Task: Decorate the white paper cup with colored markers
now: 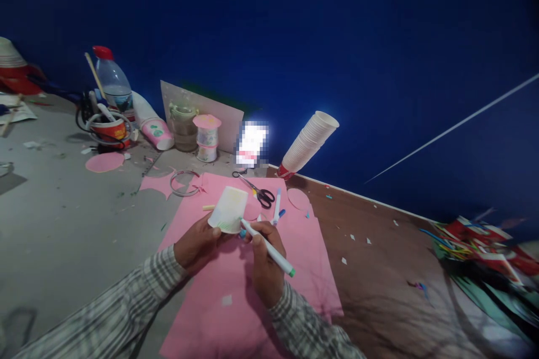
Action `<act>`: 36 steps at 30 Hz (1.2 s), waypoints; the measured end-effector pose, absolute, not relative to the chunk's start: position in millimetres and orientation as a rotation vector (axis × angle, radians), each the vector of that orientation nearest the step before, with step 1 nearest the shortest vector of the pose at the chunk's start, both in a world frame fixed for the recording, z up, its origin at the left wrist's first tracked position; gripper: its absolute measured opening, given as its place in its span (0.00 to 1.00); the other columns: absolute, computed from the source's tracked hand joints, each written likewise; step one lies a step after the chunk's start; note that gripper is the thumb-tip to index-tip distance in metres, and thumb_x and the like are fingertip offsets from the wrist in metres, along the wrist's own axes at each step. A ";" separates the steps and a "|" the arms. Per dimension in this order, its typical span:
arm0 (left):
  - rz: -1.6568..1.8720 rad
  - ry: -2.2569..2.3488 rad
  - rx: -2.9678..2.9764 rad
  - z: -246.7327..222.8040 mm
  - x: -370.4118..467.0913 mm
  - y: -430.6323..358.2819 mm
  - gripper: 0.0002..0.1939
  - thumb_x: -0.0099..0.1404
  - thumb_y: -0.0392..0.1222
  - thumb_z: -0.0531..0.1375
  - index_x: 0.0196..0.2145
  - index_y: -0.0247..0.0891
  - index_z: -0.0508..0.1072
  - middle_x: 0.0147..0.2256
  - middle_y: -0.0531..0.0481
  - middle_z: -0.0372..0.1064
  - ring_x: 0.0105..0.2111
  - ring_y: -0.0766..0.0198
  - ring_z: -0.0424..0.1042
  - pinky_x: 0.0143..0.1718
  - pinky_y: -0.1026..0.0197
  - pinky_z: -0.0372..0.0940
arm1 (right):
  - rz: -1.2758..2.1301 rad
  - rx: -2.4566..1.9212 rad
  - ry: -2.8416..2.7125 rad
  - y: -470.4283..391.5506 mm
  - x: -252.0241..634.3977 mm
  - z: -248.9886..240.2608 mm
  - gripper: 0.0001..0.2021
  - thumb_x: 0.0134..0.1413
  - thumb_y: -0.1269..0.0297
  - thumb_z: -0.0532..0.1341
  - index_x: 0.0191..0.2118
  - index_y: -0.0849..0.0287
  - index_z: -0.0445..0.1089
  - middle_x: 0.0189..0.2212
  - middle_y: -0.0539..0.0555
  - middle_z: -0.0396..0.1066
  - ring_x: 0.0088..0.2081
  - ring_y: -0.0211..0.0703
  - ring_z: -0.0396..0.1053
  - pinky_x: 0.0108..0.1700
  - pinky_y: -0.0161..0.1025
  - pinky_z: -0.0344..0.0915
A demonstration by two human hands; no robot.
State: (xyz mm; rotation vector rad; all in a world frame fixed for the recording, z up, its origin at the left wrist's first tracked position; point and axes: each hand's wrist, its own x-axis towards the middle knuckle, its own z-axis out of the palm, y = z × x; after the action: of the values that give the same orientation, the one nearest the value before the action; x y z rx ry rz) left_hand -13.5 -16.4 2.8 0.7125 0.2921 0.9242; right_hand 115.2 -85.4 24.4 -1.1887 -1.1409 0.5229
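My left hand (200, 244) grips a white paper cup (229, 207) by its lower end and holds it tilted above pink paper (202, 303). Faint green and yellow colouring shows on the cup's side. In my right hand (267, 263) is a white marker pen (272, 252) with a green end, its tip at the cup's right edge. Black-handled scissors (263, 196) lie just beyond the cup. Beside them are a capped marker (277, 206) and a pink paper circle (298, 198).
A leaning stack of paper cups (309, 143) stands by the blue wall. Further left are a decorated cup tower (208, 137), a glass jar (184, 126), a roll of tape (184, 184), a plastic bottle (113, 81) and a cup of tools (110, 128). Cluttered craft supplies (484, 252) lie far right.
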 end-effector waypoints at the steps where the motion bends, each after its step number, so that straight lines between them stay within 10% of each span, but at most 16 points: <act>1: 0.926 0.289 0.714 3.3 -13.4 -16.5 0.18 0.48 0.38 0.61 0.39 0.30 0.69 0.36 0.36 0.71 0.39 0.44 0.65 0.44 0.45 0.58 | 0.524 -1.179 -1.152 -85.6 115.2 25.0 0.08 0.53 0.67 0.54 0.35 0.56 0.71 0.26 0.50 0.67 0.28 0.47 0.67 0.32 0.42 0.66; 14: 0.942 0.289 0.693 3.1 -13.7 -15.9 0.18 0.48 0.37 0.61 0.39 0.30 0.69 0.35 0.36 0.71 0.38 0.45 0.66 0.44 0.47 0.59 | 0.542 -1.207 -1.133 -86.0 113.7 25.7 0.08 0.52 0.67 0.54 0.34 0.55 0.70 0.24 0.49 0.67 0.25 0.45 0.66 0.25 0.38 0.66; 36: 0.927 0.247 0.708 5.2 -13.2 -16.6 0.15 0.49 0.36 0.60 0.37 0.32 0.69 0.30 0.37 0.71 0.29 0.46 0.68 0.29 0.47 0.63 | 0.597 -1.087 -1.276 -93.0 109.8 25.2 0.07 0.53 0.69 0.55 0.36 0.54 0.70 0.30 0.52 0.69 0.40 0.54 0.71 0.45 0.50 0.66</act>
State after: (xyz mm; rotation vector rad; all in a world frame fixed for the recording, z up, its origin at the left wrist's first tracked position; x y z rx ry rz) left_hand -13.2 -16.6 5.2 0.7076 0.2473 0.9266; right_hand 109.8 -93.0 25.2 -1.0871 -1.2757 0.5968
